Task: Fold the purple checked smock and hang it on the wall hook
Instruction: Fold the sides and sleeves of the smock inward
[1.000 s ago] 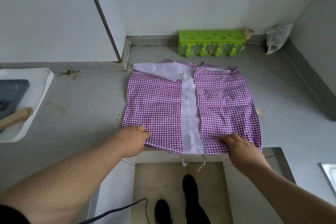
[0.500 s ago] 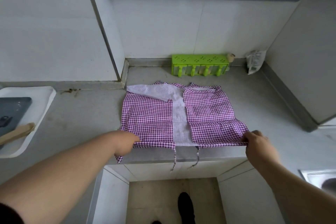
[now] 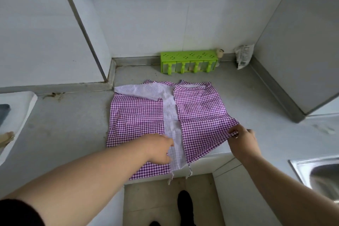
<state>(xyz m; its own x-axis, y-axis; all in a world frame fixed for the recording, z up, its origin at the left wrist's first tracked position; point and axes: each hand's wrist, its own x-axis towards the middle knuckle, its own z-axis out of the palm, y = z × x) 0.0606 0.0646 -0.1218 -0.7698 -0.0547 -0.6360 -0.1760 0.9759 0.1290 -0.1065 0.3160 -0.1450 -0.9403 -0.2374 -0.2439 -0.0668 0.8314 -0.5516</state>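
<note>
The purple checked smock (image 3: 139, 113) lies spread on the grey counter (image 3: 69, 134), its pale lining showing down the middle and at the far left corner. Two thin ties hang off the counter's front edge. My left hand (image 3: 159, 147) rests on the smock's near middle, beside the pale strip; whether its fingers grip the cloth I cannot tell. My right hand (image 3: 242, 138) pinches the smock's near right corner and holds it lifted a little off the counter. No wall hook is in sight.
A green spice rack (image 3: 189, 61) stands against the back wall, a crumpled packet (image 3: 243, 56) to its right. A white tray (image 3: 16, 113) lies at the left edge, a steel sink (image 3: 319, 174) at the right. The floor and my shoes show below the counter opening.
My left hand has moved from the smock's near left edge to its near middle. My right hand still holds the right corner, now raised. The camera has tilted upward.
</note>
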